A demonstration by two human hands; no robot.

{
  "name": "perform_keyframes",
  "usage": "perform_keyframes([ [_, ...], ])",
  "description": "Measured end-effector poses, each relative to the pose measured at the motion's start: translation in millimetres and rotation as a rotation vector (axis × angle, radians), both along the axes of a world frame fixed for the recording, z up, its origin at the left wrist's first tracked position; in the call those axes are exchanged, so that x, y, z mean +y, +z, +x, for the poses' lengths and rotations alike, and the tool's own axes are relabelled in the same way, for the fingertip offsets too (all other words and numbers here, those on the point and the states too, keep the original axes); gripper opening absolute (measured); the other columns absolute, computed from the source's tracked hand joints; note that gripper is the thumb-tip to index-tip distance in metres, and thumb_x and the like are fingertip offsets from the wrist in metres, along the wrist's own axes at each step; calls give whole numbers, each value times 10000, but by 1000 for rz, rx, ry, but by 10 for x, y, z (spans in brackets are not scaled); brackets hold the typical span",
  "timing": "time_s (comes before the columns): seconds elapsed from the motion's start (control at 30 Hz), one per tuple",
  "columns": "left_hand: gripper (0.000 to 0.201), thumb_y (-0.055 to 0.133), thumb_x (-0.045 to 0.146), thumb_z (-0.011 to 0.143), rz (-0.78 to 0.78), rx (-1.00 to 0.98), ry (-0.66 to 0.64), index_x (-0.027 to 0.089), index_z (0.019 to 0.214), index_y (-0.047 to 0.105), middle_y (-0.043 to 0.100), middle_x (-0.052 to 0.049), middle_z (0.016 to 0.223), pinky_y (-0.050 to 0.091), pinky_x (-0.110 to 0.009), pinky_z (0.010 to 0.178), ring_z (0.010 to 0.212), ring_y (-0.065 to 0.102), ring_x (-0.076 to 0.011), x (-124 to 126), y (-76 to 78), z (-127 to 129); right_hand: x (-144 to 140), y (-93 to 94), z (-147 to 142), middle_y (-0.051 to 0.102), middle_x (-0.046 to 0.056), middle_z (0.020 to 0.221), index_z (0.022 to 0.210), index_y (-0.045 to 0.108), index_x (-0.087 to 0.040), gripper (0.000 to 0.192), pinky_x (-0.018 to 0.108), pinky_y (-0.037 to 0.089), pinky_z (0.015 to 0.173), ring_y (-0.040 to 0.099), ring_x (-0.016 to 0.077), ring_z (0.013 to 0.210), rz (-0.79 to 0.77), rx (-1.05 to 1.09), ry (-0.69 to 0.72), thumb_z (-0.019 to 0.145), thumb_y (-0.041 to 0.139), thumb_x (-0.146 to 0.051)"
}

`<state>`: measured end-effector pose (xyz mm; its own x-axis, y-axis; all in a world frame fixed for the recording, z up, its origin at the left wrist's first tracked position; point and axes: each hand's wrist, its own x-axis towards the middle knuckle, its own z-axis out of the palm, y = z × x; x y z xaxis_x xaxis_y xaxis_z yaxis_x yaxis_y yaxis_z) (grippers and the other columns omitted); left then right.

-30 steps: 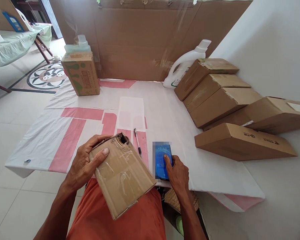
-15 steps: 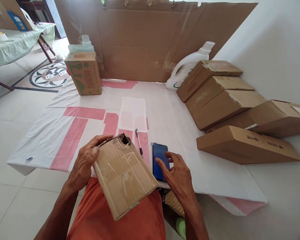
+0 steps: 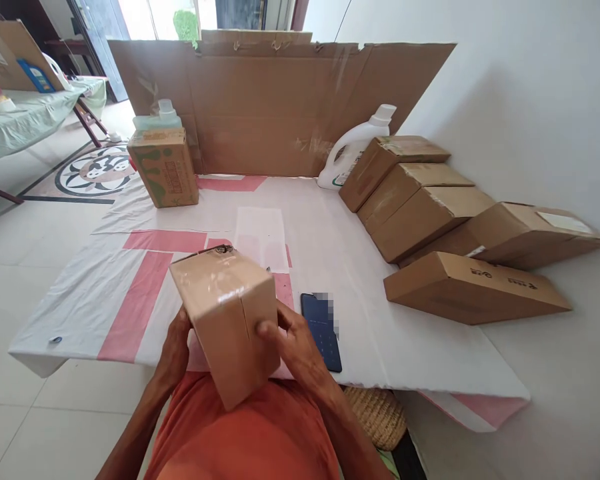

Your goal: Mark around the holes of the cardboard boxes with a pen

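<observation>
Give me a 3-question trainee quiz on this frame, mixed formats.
1. True or false: both hands grip the taped box.
2. Multiple choice: where does the phone lie? A) on the box B) on the sheet, right of the box C) in the right hand
3. Short answer: what stands behind the green-printed carton?

Key
1. True: the left hand is at its left side, the right hand's fingers lie on its front face.
2. B: the phone lies flat, with no hand on it.
3. A pale jug, against the cardboard wall.
</observation>
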<state>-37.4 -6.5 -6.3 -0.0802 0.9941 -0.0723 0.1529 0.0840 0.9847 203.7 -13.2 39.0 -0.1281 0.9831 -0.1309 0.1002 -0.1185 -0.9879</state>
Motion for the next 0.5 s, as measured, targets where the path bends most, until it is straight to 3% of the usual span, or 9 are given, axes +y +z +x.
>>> perform_keyframes([
  [0.13, 717, 416, 773, 1016, -7, 148, -81, 206, 1380, 663, 694, -161, 1434, 467, -524, 1195, 1398, 585, -363, 42, 213, -107, 230, 41, -24, 686, 34, 923, 939, 706, -198, 591, 318, 448, 748, 589, 224, 882, 62, 92, -14, 966, 577, -774],
  [0.23, 729, 424, 817, 989, -53, 206, -98, 204, 1285, 683, 725, -162, 1347, 528, -488, 1103, 1281, 635, -347, 27, 249, -169, 350, -120, -96, 705, 44, 969, 996, 710, -196, 618, 349, 490, 817, 604, 235, 910, 64, 79, -47, 1015, 493, -774],
  [0.33, 763, 416, 878, 945, -136, 213, -73, 190, 1107, 702, 761, -152, 1141, 598, -439, 877, 1027, 682, -317, 19, 221, -200, 378, -285, -134, 750, 78, 1096, 1120, 736, -183, 661, 387, 526, 888, 637, 257, 986, 46, 81, -81, 1055, 416, -757],
  [0.4, 734, 451, 868, 941, -178, 203, -50, 189, 1083, 692, 758, -140, 1088, 599, -413, 818, 976, 686, -303, 28, 197, -195, 342, -333, -122, 750, 97, 1243, 1268, 723, -190, 628, 402, 525, 967, 648, 267, 1100, 41, 90, -75, 1078, 429, -711],
  [0.5, 669, 533, 787, 964, -189, 147, -62, 200, 1255, 670, 743, -144, 1265, 574, -429, 1002, 1176, 688, -319, 43, 171, -145, 251, -329, -78, 672, 119, 1456, 1501, 611, -227, 601, 413, 517, 1061, 624, 275, 1261, 30, 123, -15, 1076, 527, -644],
])
